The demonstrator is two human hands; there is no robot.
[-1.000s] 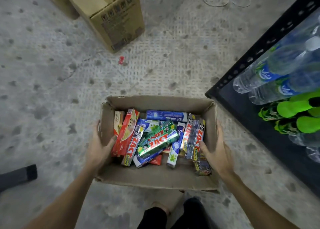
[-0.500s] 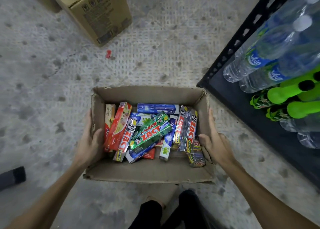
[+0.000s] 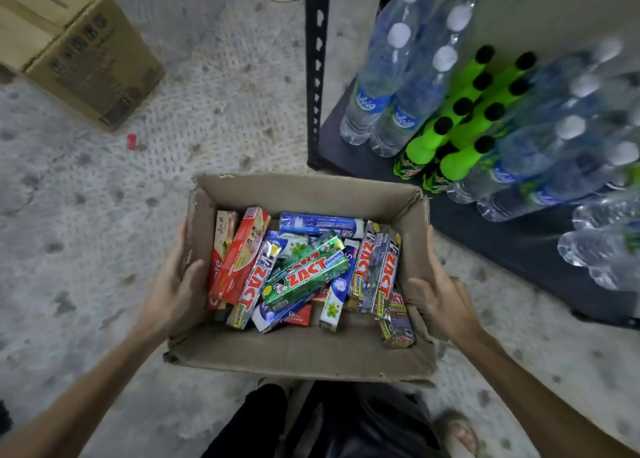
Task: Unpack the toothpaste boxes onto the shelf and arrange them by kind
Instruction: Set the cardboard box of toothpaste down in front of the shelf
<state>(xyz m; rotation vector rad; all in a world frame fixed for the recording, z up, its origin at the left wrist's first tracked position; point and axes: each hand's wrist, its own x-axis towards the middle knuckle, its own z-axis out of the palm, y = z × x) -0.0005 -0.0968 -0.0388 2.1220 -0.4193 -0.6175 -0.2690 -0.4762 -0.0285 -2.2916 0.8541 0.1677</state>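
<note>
Transport step in progress — both hands are carrying the open cardboard carton (image 3: pixel 298 350) in front of the body, above the concrete floor (image 3: pixel 86 232). Left hand (image 3: pixel 173 294) is gripping the left wall, thumb hooked inside over the rim, fingers outside. Right hand (image 3: pixel 440 301) is doing the same on the right wall, thumb inside beside the boxes.

Toothpaste boxes (image 3: pixel 304 274) are all lying inside the carton in a mixed heap: green Zact Whitening box (image 3: pixel 306 273) on top, silver Zact Smokers boxes (image 3: pixel 379 270) on the right side, red Colgate boxes (image 3: pixel 239 260) along the left, blue-and-white ones underneath. No sorting has started, by the look of it.

Black metal shelf (image 3: pixel 519 242) is sitting just right of the carton, its low deck loaded with water bottles (image 3: pixel 388 86) and green bottles (image 3: pixel 460 125); bare deck is showing at the near edge.

Next move, my read: park the carton close to the shelf, free one hand, then start pulling boxes by brand — the heap is interlocked, so take the top green one first. Free toothpaste space isn't visible here; may be on another tier.

Closed brown carton (image 3: pixel 72 48) is sitting top left.
</note>
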